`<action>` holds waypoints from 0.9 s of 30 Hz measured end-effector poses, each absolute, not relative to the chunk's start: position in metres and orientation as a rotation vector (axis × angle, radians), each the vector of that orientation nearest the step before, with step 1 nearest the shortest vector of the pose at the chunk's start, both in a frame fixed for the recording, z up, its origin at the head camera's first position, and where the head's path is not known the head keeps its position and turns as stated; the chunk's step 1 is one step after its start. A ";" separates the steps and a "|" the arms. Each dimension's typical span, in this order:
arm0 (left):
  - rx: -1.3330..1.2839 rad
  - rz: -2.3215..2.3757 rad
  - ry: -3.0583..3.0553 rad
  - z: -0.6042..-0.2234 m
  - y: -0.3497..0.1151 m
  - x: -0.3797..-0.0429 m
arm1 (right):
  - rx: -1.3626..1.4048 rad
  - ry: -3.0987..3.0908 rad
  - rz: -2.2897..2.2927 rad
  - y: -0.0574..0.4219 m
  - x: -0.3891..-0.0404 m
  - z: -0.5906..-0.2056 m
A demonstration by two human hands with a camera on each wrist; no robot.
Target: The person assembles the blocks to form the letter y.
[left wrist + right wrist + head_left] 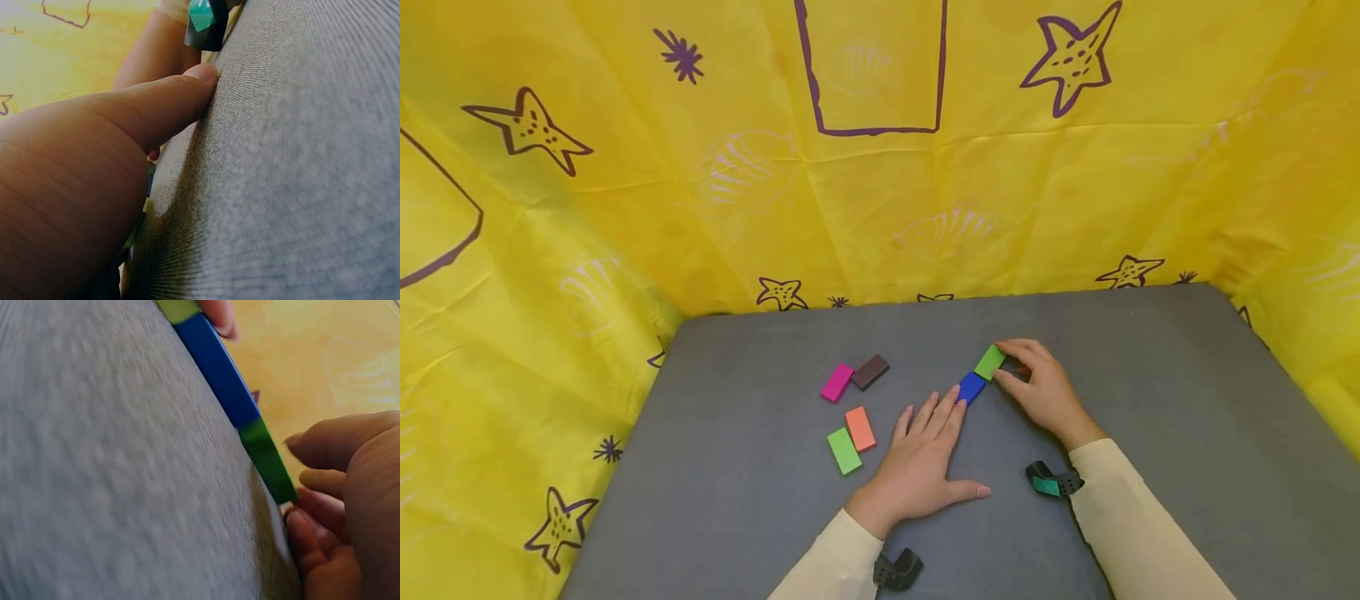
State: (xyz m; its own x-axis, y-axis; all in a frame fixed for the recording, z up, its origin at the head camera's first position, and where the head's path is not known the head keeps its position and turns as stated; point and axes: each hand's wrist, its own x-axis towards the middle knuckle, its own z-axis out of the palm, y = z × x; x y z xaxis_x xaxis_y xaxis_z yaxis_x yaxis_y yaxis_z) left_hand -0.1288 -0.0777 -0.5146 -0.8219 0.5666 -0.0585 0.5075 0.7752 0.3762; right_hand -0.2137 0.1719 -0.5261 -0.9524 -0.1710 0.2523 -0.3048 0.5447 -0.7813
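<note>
A blue block (971, 388) and a green block (989, 362) lie end to end in a slanting row on the dark grey table. At the far end of the row, my right hand (1048, 396) pinches the green block, thumb and fingers bent at its edges. My left hand (917, 471) lies palm down with straight fingers, its fingertips at the near end of the blue block. In the right wrist view a yellow-green block (180, 309) continues the row behind the blue one, beside a left fingertip; from above, the left hand hides it.
Left of the hands lie a magenta block (837, 382), a dark brown block (871, 372), an orange block (861, 428) and a light green block (844, 451). A yellow patterned cloth (865, 217) hangs around the table. Each wrist wears a black camera mount (898, 570).
</note>
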 end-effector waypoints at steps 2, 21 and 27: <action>0.853 0.522 2.804 -0.515 -0.078 -0.129 | 0.410 -2.629 1.373 0.174 -0.212 -0.527; 0.851 0.531 2.786 -0.513 -0.077 -0.129 | 0.386 -2.638 1.314 0.173 -0.210 -0.529; 0.850 0.539 2.787 -0.512 -0.077 -0.128 | 0.392 -2.627 1.321 0.173 -0.210 -0.529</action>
State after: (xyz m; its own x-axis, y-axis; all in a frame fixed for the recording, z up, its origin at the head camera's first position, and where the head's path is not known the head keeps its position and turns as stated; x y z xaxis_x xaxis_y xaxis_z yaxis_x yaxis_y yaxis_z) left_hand -0.1284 -0.0770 -0.5122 -0.8207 0.5678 -0.0635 0.5031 0.7709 0.3907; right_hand -0.2098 0.1733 -0.5294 -0.9500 -0.1544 0.2712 -0.3098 0.5717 -0.7597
